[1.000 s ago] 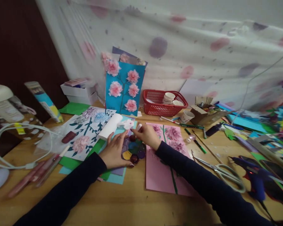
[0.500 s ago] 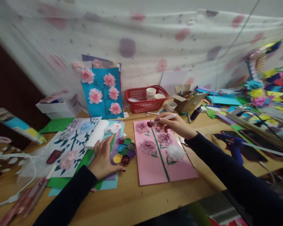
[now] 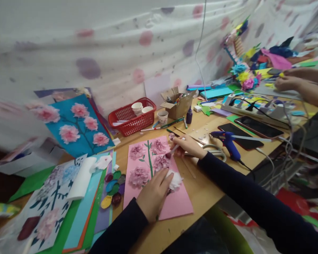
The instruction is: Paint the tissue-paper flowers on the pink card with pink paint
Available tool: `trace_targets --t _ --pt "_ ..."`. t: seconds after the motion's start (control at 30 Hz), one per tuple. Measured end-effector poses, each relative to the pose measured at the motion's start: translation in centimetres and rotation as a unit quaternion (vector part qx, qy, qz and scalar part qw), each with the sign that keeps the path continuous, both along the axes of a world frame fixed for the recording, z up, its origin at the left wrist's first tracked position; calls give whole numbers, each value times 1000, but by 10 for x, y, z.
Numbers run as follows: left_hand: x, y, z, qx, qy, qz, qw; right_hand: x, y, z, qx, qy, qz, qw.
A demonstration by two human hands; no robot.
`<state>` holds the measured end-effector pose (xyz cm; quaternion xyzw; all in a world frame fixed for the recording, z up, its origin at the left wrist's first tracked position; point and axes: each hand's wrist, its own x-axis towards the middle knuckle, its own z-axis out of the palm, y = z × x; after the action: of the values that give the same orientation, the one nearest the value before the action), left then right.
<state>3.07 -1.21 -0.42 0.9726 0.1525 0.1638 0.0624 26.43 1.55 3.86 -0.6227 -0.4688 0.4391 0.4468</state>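
Note:
A pink sheet [image 3: 175, 206] with a green stem and several pink tissue flowers lies in front of me. My left hand [image 3: 155, 194] rests on it, fingers pressing a white tissue flower [image 3: 177, 180] at the sheet's right side. My right hand [image 3: 188, 146] is closed on a white-handled brush [image 3: 175, 149] whose tip touches a pink flower near the sheet's upper right. A round paint palette [image 3: 113, 187] with several colour wells sits left of the pink sheet.
A red basket [image 3: 129, 121] with paper cups stands at the back, beside a cardboard box of pens [image 3: 178, 104]. A blue glue gun [image 3: 228, 143], scissors and two phones [image 3: 257, 127] lie to the right. Another person's hands [image 3: 288, 83] work at the far right.
My left hand left the palette and moved onto the white flower on the pink sheet. My right hand brought the brush lower to a flower. The view swung to the right.

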Motion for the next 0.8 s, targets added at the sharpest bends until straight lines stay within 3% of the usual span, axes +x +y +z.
trace_targets --t 0.1,0.2,0.33,0.43,0.53,0.63,0.73,0.8 --pt "-3 0 -7 -8 -9 21 1000 3 -5 0 1 17 3 1000" --pt "-7 -5 -9 -30 -26 65 997 3 -13 -3 -27 39 91 995" --pt "-7 -7 -10 -39 -30 80 996 1 -21 -7 26 52 50 997" --pt "-6 -7 -8 -50 -32 81 995 1 -20 -10 4 58 81 995" --pt "-6 -7 -7 -48 -34 76 995 2 -19 -12 37 53 37 997" --pt "-6 -8 -7 -47 -34 76 995 2 -20 -13 8 65 81 995" --pt "-6 -8 -7 -53 -31 77 995 1 -21 -13 31 78 51 995" --pt "-6 -7 -6 -48 -28 75 996 0 -22 -13 27 83 69 994"
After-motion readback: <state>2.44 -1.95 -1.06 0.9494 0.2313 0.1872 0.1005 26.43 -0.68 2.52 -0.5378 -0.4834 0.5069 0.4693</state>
